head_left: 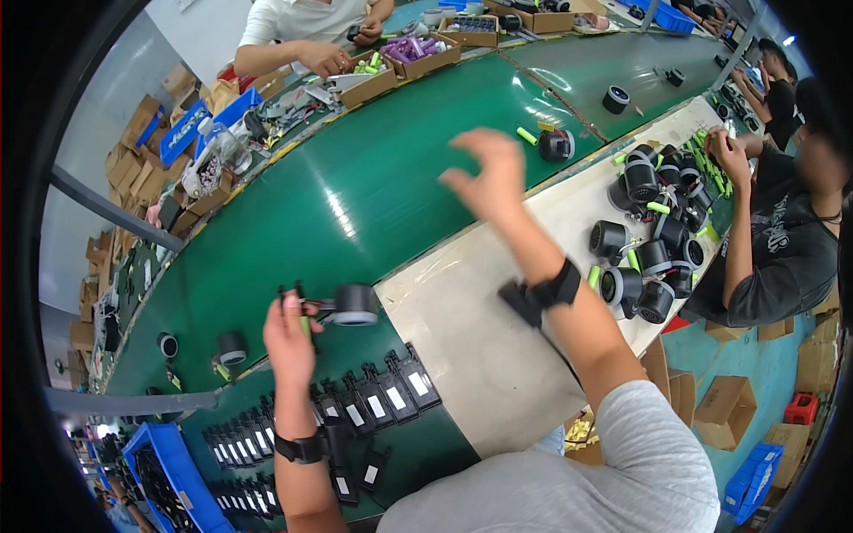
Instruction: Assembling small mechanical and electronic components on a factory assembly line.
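My left hand (290, 342) is closed around a small black part and a light-green cylinder. Wires run from it to a black cylindrical housing (354, 304) with a grey rim, just right of the fingers. My right hand (490, 178) reaches out over the green conveyor belt (400, 191), fingers spread and holding nothing. Nearest to it, a similar black housing (557, 145) with red wires lies on the belt, a light-green cylinder (527, 135) beside it. Below my left hand, rows of flat black casings (378, 404) with white labels rest on a green surface.
Many black housings (653, 258) with green cylinders crowd the pale tabletop (480, 329) at right, beside a seated co-worker (773, 240). Across the belt, another person (306, 35) works by cardboard boxes (369, 87). A blue crate (182, 484) stands at lower left.
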`<action>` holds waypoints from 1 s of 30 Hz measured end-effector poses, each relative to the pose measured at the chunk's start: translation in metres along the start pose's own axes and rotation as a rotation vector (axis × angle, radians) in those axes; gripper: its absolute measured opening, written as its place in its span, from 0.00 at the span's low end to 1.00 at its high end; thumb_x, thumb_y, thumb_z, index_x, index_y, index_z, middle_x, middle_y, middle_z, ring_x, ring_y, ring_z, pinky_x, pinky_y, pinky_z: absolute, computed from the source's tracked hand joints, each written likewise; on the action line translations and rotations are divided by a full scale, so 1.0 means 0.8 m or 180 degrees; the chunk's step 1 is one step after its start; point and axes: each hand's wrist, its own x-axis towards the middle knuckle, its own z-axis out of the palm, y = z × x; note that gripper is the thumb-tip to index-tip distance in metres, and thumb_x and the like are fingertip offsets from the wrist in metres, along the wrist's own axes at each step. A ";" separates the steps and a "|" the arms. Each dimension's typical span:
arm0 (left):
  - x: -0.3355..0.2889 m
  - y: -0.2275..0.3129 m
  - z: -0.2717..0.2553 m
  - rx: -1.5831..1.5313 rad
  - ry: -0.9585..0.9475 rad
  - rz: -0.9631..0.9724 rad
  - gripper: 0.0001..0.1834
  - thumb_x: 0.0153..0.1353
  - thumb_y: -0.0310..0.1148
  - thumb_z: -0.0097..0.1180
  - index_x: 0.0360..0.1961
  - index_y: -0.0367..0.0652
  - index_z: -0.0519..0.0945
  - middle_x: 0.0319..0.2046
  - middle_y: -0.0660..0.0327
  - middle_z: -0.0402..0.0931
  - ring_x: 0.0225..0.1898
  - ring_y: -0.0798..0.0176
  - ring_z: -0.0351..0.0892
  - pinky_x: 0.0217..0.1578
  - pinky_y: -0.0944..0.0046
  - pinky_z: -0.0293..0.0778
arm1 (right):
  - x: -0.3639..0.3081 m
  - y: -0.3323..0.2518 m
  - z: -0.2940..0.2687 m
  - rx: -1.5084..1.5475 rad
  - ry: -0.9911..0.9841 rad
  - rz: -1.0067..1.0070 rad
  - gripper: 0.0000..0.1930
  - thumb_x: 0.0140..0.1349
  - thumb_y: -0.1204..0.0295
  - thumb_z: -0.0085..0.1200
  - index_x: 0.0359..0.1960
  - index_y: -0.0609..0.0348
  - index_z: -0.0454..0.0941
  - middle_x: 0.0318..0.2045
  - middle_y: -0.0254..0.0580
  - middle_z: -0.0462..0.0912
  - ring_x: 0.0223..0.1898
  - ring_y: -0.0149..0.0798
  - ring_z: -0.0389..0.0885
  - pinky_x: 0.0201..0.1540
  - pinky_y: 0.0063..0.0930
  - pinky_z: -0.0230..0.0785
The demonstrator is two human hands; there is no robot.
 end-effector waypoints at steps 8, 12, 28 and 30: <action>0.047 -0.087 -0.066 0.2521 0.1759 0.0515 0.40 0.60 0.48 0.57 0.60 0.23 0.61 0.58 0.33 0.61 0.60 0.35 0.61 0.61 0.46 0.55 | 0.010 0.182 -0.021 -0.1633 -0.0297 0.2242 0.31 0.44 0.68 0.69 0.54 0.44 0.73 0.59 0.39 0.68 0.58 0.54 0.66 0.56 0.55 0.64; 0.013 -0.007 0.001 0.1811 0.0770 0.1526 0.35 0.51 0.32 0.65 0.59 0.31 0.66 0.55 0.41 0.67 0.58 0.41 0.65 0.60 0.50 0.59 | -0.005 0.128 -0.012 -0.0704 -0.0478 0.1238 0.22 0.46 0.72 0.66 0.46 0.52 0.77 0.46 0.41 0.77 0.47 0.51 0.77 0.48 0.41 0.71; -0.105 0.028 0.062 0.0218 -0.1173 0.1080 0.10 0.54 0.20 0.59 0.38 0.35 0.78 0.36 0.56 0.74 0.37 0.59 0.76 0.42 0.64 0.72 | -0.116 -0.112 -0.070 0.2603 -0.3155 0.1342 0.09 0.62 0.69 0.56 0.39 0.62 0.77 0.36 0.38 0.81 0.39 0.33 0.79 0.43 0.27 0.69; -0.130 0.026 0.059 0.0722 -0.1028 0.1184 0.10 0.54 0.22 0.61 0.39 0.35 0.79 0.37 0.56 0.74 0.38 0.57 0.75 0.43 0.62 0.71 | -0.123 -0.114 -0.078 0.1330 -0.3083 0.0525 0.10 0.61 0.67 0.57 0.37 0.61 0.77 0.34 0.41 0.81 0.37 0.38 0.80 0.41 0.30 0.70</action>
